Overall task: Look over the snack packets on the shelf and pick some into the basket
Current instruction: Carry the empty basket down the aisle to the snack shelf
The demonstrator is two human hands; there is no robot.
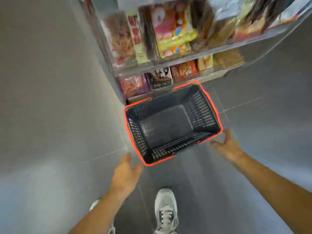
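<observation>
Basket (202,105) on floor, w/o contents

No text, brand, number or sign is coming through legibly. The colourful plastic snack packets (175,31) standing on the pale tiered shelf (185,55) are carrying printed graphics in pink, yellow, red and brown, but blur is smearing any lettering beyond reading. The orange and dark packets on the lower tier (184,70) are showing only vague blotches of print, too smeared to tell as words.
</observation>
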